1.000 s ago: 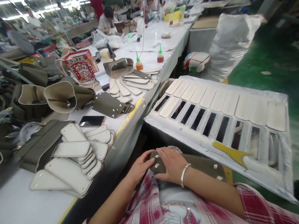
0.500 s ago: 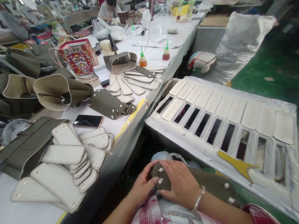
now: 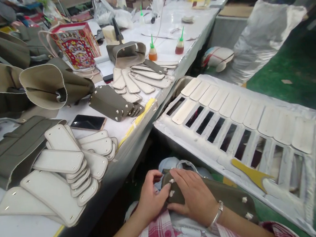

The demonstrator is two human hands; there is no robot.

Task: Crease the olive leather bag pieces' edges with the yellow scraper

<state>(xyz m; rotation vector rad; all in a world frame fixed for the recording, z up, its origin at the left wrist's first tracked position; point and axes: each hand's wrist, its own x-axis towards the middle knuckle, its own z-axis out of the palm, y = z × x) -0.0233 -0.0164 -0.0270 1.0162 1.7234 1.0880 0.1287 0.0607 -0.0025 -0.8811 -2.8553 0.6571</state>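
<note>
An olive-green leather panel (image 3: 226,194) with white tabs near its ends lies across my lap. My left hand (image 3: 151,195) pinches its left end, thumb on top beside a white tab and fingers curled at the edge. Over the same end, my right hand (image 3: 193,197) lies with its fingers bent across the surface and its thumb along the near edge. The wrist behind it wears a bracelet. To the left, a stack of white panels with metal studs (image 3: 58,161) rests on the table, and several olive panels (image 3: 114,102) lie beyond them.
At right stands a slatted rack (image 3: 260,138) with white strips laid on it and a yellow spreader (image 3: 249,173) on its near edge. On the table (image 3: 15,236) are a phone (image 3: 88,122), olive bags (image 3: 56,83), a red paper bag (image 3: 75,48) and glue bottles (image 3: 153,52).
The head view has tilted down and turned slightly right. My left fingers have lifted and curled a little away from the panel's edge; my right hand stays on the panel.
</note>
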